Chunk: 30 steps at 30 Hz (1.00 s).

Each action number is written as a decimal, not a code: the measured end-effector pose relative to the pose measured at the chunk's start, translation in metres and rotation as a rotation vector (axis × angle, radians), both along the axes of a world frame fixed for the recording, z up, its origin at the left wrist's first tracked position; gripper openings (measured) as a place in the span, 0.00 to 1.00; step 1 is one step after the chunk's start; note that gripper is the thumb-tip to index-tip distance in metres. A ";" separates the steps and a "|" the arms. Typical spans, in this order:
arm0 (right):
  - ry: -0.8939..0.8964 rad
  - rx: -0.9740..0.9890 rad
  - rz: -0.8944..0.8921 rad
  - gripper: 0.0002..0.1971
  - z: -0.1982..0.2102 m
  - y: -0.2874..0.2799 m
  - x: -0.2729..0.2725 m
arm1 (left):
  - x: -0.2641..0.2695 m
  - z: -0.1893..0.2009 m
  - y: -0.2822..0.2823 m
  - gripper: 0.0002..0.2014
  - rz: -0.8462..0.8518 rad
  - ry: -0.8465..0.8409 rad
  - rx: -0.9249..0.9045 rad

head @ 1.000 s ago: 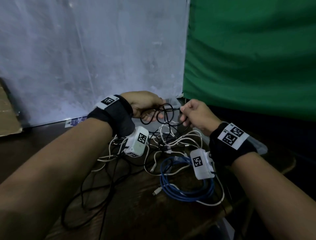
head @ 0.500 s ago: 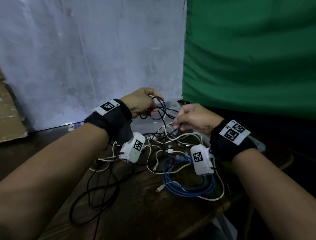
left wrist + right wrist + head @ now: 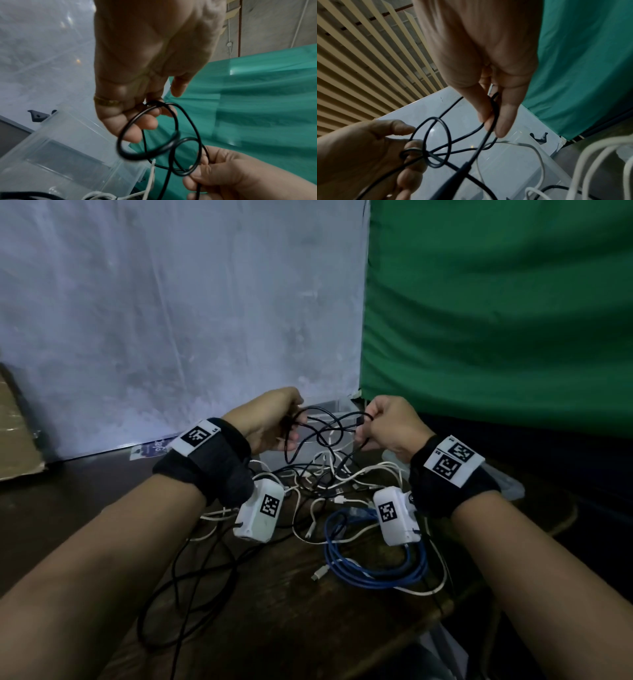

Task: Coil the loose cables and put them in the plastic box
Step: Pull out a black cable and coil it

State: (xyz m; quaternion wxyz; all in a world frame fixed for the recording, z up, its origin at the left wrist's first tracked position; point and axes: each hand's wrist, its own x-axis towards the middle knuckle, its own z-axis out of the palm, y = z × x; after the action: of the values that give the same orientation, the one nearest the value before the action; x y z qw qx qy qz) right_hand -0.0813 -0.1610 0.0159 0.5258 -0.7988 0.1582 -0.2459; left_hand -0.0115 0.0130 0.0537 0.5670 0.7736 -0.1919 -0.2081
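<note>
A thin black cable [image 3: 322, 433] hangs in loose loops between both hands, above the table. My left hand [image 3: 274, 419] holds the loops [image 3: 149, 135] with curled fingers. My right hand [image 3: 383, 426] pinches a strand of the same black cable [image 3: 491, 121] between thumb and fingers. The clear plastic box [image 3: 329, 412] stands just behind the hands, against the wall; its wall [image 3: 72, 142] shows in the left wrist view. The rest of the black cable trails down into the tangle on the table.
On the dark wooden table [image 3: 274, 628] lie tangled white cables [image 3: 342, 474], a coiled blue cable [image 3: 370, 566] and a long black cable [image 3: 191, 594]. A white sheet and a green cloth [image 3: 496, 320] hang behind. Cardboard [image 3: 17, 440] sits far left.
Both hands have drawn apart, stretching the black cable loops wider between them. The right hand has risen and moved right.
</note>
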 end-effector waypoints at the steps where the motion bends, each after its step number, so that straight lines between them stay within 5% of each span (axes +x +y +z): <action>1: -0.014 0.016 0.010 0.18 -0.001 0.000 0.000 | 0.001 -0.001 0.001 0.18 -0.002 -0.010 0.045; 7: -0.066 0.038 0.095 0.16 -0.001 0.005 0.004 | 0.013 -0.013 0.007 0.12 -0.055 -0.472 0.372; 12: -0.138 0.087 0.141 0.16 0.001 0.012 0.010 | 0.007 -0.021 0.003 0.01 -0.153 -0.429 0.271; 25: -0.153 0.124 0.241 0.09 -0.009 0.012 0.016 | 0.027 -0.046 0.006 0.12 0.128 -0.287 -0.112; 30: -0.176 0.173 0.116 0.04 -0.010 0.013 0.022 | 0.023 -0.044 0.015 0.11 -0.056 -0.279 -0.106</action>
State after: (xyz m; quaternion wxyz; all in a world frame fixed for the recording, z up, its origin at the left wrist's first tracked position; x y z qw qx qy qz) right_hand -0.0595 -0.1481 0.0056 0.6177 -0.7338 0.0856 -0.2696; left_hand 0.0113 0.0277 0.0098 0.5687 0.7584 -0.3009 -0.1040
